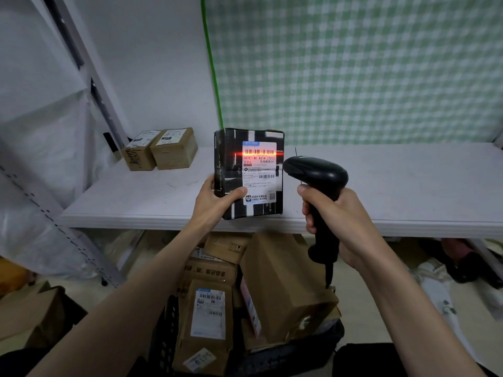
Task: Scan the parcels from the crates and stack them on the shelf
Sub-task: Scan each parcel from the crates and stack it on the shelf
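White shelf [381, 186] behind, left hand [215, 202] grips glossy boxy parcel [249, 172] (label lit red), right hand [337, 221] clasps scanner [318, 180].

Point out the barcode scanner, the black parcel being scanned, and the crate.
barcode scanner [317, 171], head view, top of its head.
black parcel [231, 159], head view, front face left of the label.
crate [166, 330], head view, perforated left wall.

the white shipping label [259, 172] on the black parcel [249, 174] reads "501e- m1 a21a [tz1]" under its top barcode, with "281" ending the next line. other print on it, and on the labels of the brown boxes, is too small to read.
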